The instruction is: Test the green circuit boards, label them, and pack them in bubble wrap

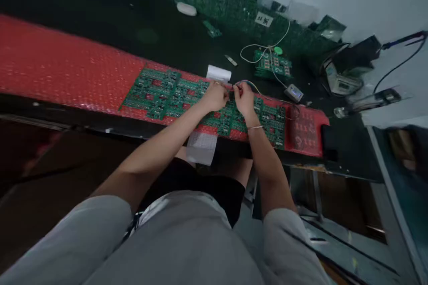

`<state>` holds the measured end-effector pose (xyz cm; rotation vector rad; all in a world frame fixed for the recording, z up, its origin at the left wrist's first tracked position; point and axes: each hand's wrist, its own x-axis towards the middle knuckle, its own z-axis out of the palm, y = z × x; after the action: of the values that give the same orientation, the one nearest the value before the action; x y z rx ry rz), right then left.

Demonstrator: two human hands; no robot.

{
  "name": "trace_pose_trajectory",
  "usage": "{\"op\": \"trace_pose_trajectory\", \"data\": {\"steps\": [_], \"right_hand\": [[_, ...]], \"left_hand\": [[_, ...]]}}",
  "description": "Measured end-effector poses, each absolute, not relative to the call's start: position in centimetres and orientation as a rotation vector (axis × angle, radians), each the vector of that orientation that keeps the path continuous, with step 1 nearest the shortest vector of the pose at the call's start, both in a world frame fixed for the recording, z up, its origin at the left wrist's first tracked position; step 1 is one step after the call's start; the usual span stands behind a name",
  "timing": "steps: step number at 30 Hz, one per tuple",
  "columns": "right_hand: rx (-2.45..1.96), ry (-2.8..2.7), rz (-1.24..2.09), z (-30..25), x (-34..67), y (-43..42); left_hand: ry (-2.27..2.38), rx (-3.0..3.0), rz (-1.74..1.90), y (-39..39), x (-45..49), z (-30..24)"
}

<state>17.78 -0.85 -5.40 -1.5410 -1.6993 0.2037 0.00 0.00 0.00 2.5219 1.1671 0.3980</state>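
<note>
My left hand (216,96) is closed in a pinch over the green circuit boards (157,91); what its fingertips hold, if anything, is too small to make out. Close beside it, my right hand (244,99) pinches the end of a thin cable (250,82). That cable loops over the hand and runs off to the right. Several boards lie in a row on red bubble wrap (83,71), under and around both hands. Behind the left hand rests a white paper roll (219,73).
At the back right, a stack of boards (272,64) stands beside a small meter (294,92) with a white cord. A red bubble-wrapped pack (304,131) lies at the right end. Farther back are a white oval object (186,9) and a loose board (211,29).
</note>
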Motion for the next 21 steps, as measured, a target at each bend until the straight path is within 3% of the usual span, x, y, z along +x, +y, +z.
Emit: {"op": "trace_pose_trajectory", "data": {"steps": [15, 21], "right_hand": [[-1.443, -1.666, 0.166, -5.8, 17.6, -0.7], [-1.460, -1.634, 0.213, -6.1, 17.7, -0.2]], "left_hand": [[1.198, 2.531, 0.579, 0.6, 0.1, -2.2], [0.920, 2.709, 0.603, -1.6, -2.4, -2.2]]}}
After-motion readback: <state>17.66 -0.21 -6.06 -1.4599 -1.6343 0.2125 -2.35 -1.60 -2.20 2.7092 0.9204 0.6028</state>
